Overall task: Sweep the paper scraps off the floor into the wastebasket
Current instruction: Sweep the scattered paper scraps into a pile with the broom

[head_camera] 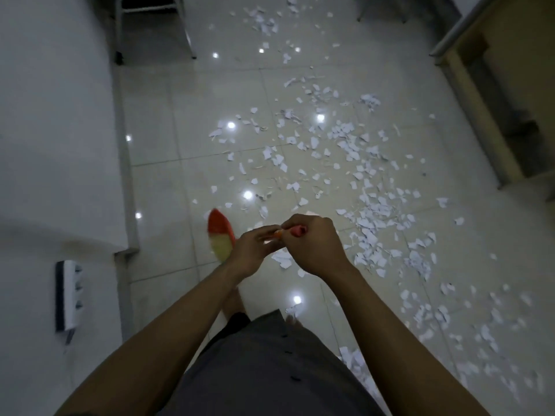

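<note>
Open floor (180,100) between wall (60,115) on left, wooden cabinet (510,85) on right

Readable text: none in the frame.
Paper scraps (369,211): right half of the frame, too small and blurred to tell any print.
Wall switch panel (67,295): lower left, no legible marking.
Broom (220,235): centre, blurred, no legible label.

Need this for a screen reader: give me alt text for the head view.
A person's left hand and right hand grip a broom by its handle, its red and yellow head blurred at their left. White paper scraps litter the tiled floor ahead and to the right; a white wall runs along the left.
</note>
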